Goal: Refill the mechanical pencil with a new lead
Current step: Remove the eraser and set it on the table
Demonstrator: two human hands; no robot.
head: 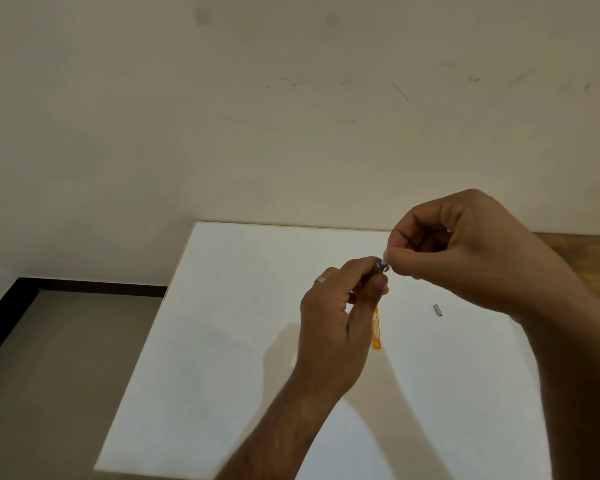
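My left hand (pixel 340 313) grips the mechanical pencil (pixel 380 266) above the white table; only its blue and silver top end shows between the fingers. My right hand (pixel 465 251) pinches with thumb and forefinger right at that top end, touching it; whatever it pinches is too small to make out. An orange lead case (pixel 377 329) lies on the white tabletop (pixel 222 341), partly behind my left hand. A small grey metal cap (pixel 438 310) lies on the table to the right of the case.
The white tabletop ends at a left edge, with grey floor (pixel 49 375) and a black skirting below. A cream wall (pixel 291 116) stands behind. A wooden surface (pixel 582 251) shows at the far right.
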